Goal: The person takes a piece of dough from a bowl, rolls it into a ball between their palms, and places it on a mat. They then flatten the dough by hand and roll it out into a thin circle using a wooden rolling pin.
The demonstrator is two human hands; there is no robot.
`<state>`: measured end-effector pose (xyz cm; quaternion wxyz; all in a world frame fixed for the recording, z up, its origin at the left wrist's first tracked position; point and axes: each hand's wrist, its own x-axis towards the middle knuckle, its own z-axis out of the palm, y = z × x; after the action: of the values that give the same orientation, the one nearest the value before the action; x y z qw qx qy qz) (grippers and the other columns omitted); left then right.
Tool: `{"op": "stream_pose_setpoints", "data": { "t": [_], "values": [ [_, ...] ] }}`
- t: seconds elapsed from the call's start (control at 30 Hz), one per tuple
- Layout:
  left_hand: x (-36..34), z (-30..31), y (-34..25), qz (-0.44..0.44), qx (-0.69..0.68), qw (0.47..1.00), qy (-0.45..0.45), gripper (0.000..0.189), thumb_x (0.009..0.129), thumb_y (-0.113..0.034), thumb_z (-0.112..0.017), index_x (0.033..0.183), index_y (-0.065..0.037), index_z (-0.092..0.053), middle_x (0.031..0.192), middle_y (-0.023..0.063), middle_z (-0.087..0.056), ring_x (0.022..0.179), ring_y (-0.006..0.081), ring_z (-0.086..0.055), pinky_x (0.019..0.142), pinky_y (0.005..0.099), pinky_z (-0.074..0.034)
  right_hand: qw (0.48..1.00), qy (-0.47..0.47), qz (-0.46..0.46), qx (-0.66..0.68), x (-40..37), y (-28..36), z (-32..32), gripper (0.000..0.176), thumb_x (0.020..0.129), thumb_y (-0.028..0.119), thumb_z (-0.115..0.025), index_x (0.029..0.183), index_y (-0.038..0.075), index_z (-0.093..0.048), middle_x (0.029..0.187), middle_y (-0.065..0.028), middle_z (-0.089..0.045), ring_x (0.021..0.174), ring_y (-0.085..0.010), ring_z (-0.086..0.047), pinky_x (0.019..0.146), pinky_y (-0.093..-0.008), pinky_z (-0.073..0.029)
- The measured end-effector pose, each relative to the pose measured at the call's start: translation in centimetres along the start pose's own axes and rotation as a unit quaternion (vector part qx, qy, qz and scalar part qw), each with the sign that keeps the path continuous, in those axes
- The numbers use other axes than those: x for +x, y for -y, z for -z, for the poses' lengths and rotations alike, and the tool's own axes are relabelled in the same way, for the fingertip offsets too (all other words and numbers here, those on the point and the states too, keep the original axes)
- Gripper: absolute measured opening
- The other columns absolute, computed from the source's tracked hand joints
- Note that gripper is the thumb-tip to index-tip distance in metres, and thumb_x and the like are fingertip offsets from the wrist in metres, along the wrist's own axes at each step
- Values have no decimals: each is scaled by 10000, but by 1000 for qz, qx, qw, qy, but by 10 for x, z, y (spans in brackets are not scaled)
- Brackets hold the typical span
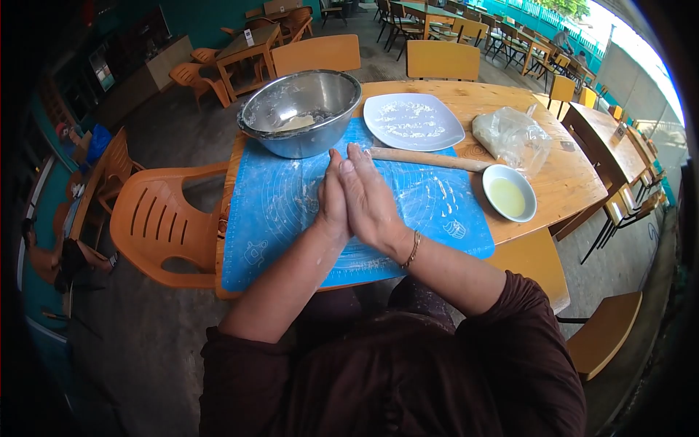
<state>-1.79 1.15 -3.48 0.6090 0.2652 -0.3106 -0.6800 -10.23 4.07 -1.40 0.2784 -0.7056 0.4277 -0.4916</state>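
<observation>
My left hand (pixel 333 195) and my right hand (pixel 370 197) are pressed palm to palm above the blue baking mat (pixel 291 255). Whatever lies between the palms, if anything, is hidden. Flour dusts the fingers and the mat. Just beyond the fingertips is a metal mixing bowl (pixel 302 142) with a pale piece of dough (pixel 295 122) inside. A wooden rolling pin (pixel 429 159) lies to the right of my fingertips, its far end by a small white bowl (pixel 512 194) of yellowish liquid.
A white plate (pixel 453 138) dusted with flour stands behind the rolling pin. Right of it sits a clear plastic bag (pixel 510 135) of white flour. An orange chair (pixel 164 226) adjoins the wooden table (pixel 568 182) on the left. A person (pixel 62 255) is at the far left.
</observation>
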Motion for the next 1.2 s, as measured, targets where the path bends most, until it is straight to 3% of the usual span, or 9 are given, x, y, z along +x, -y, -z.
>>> {"op": "stream_pose_setpoints", "data": {
  "t": [0.17, 0.23, 0.37, 0.5, 0.53, 0.63, 0.77, 1.0, 1.2],
  "values": [
    [-8, -8, 7, -37, 35, 992, 115, 668, 1049, -537, -254, 1432, -9, -401, 1397, 132, -508, 1299, 243, -463, 1109, 388, -349, 986, 140, -74, 46, 36, -48, 18, 643, 1057, 401, -289, 1450, -106, -333, 1496, -369, -295, 1433, -518, -197, 1196, -476, -154],
    [-10, -9, 1, 3, 21, 1000, 7, 642, 1060, -519, -209, 1358, -29, -498, 1373, 108, -527, 1297, 205, -470, 1093, 361, -367, 998, -24, 23, -53, 0, -9, 3, 581, 1062, 331, -313, 1474, -79, -321, 1531, -304, -304, 1465, -434, -212, 1199, -406, -190],
    [-2, 6, 14, 5, -48, 992, 112, 614, 1067, -484, -233, 1428, -21, -413, 1424, 146, -476, 1314, 224, -458, 1103, 360, -362, 982, -40, 79, -165, 8, -22, 5, 635, 1041, 379, -327, 1493, -64, -277, 1494, -371, -298, 1436, -514, -202, 1198, -494, -139],
    [-24, -21, 3, 53, -40, 997, 27, 614, 1067, -453, -229, 1425, 23, -378, 1456, 161, -442, 1369, 279, -404, 1153, 464, -301, 974, 123, 24, -189, 39, -26, 35, 697, 1035, 427, -324, 1471, -114, -267, 1467, -351, -371, 1425, -495, -261, 1190, -509, -167],
    [-28, -26, -2, 103, -70, 992, -34, 626, 1052, -502, -262, 1343, 20, -451, 1335, 176, -524, 1237, 294, -499, 1064, 457, -382, 967, 8, -157, 203, 34, -22, 34, 695, 1039, 463, -296, 1404, -122, -383, 1338, -313, -525, 1304, -443, -464, 1134, -503, -299],
    [-22, 3, -6, 167, -86, 982, 20, 596, 1020, -545, -369, 1228, -3, -505, 1163, 160, -577, 1029, 261, -554, 905, 404, -441, 851, 153, -299, 404, 48, -37, 72, 691, 1040, 493, -293, 1304, -108, -508, 1210, -264, -605, 1082, -344, -605, 1024, -469, -430],
    [-22, 2, -16, 130, 89, 988, 4, 554, 962, -545, -543, 1103, -9, -533, 936, 108, -604, 679, 187, -542, 612, 286, -431, 897, 112, -260, 339, 31, -47, 76, 660, 1028, 512, -349, 1211, -69, -603, 1053, -192, -661, 864, -248, -637, 820, -399, -536],
    [-14, -14, -35, 88, 79, 993, 15, 621, 938, -599, -555, 1074, 6, -574, 832, 112, -631, 679, 229, -650, 622, 336, -555, 928, 74, -223, 288, 20, -42, 61, 706, 1018, 543, -356, 1235, -89, -581, 1118, -214, -657, 953, -279, -652, 842, -378, -533],
    [7, -16, -31, -70, 183, 980, 15, 692, 1038, -509, -390, 1366, 100, -412, 1353, 255, -506, 1305, 307, -487, 1099, 403, -404, 930, 13, -190, 314, 52, -43, 33, 772, 1000, 590, -365, 1316, -98, -512, 1222, -207, -608, 1106, -267, -591, 959, -365, -462]
  ]
}}
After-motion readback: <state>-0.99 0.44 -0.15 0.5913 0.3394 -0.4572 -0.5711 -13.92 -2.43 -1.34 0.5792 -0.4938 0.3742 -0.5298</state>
